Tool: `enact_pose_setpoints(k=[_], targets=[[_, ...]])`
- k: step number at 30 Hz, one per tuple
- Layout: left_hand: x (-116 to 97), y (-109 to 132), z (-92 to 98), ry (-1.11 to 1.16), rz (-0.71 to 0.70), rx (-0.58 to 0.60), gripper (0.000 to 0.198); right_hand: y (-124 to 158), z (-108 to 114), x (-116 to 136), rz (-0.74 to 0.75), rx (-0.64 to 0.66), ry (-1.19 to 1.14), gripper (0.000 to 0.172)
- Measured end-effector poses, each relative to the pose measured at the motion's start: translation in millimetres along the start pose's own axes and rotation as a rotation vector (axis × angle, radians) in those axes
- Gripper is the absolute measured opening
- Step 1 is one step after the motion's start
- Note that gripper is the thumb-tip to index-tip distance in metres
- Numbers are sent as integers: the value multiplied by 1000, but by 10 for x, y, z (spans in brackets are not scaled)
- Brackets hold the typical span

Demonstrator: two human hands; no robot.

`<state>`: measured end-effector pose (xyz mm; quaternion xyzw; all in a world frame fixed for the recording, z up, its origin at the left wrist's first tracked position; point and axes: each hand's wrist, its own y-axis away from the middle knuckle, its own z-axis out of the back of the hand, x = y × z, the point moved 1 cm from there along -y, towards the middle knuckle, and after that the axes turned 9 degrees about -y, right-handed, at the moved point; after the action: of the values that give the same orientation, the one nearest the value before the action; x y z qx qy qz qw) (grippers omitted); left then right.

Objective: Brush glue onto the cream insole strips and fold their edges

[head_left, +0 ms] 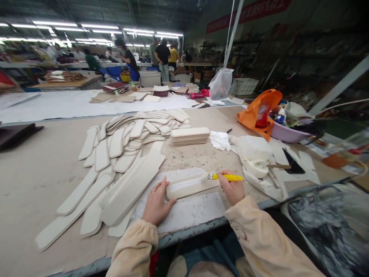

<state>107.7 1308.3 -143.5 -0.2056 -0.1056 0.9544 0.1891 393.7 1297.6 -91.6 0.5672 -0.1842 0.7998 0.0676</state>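
My right hand (233,188) grips a yellow-handled paintbrush (227,177). The bristles touch the top piece of a small stack of beige board strips (190,188), where a wet white streak runs lengthwise. At the left end of that stack rests my left hand (157,202), fingers spread along the edge and thumb lying on the near corner. Under the stack lies a white sheet (198,209). To the left is a big heap of loose rounded strips (118,154). Behind the stack stands a neat pile of shorter strips (189,136).
On the right are a cut-open white plastic jug (255,154) with a wooden stick (279,166) and a crumpled white cloth (219,140). Farther back are an orange bag (259,111) and a lilac basin (288,132). People work at tables beyond. The table's metal edge (193,232) runs near me.
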Motion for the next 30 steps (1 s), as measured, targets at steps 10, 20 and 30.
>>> enact_pose_setpoints(k=[10, 20, 30], targets=[[-35, 2, 27, 24, 5, -17, 88, 371, -989, 65, -191, 352, -349, 24], [-12, -19, -3, -26, -26, -3, 82, 247, -566, 17, -80, 283, -122, 22], [3, -19, -49, -81, -26, 14, 76, 31, 170, -216, -84, 80, 47, 24]])
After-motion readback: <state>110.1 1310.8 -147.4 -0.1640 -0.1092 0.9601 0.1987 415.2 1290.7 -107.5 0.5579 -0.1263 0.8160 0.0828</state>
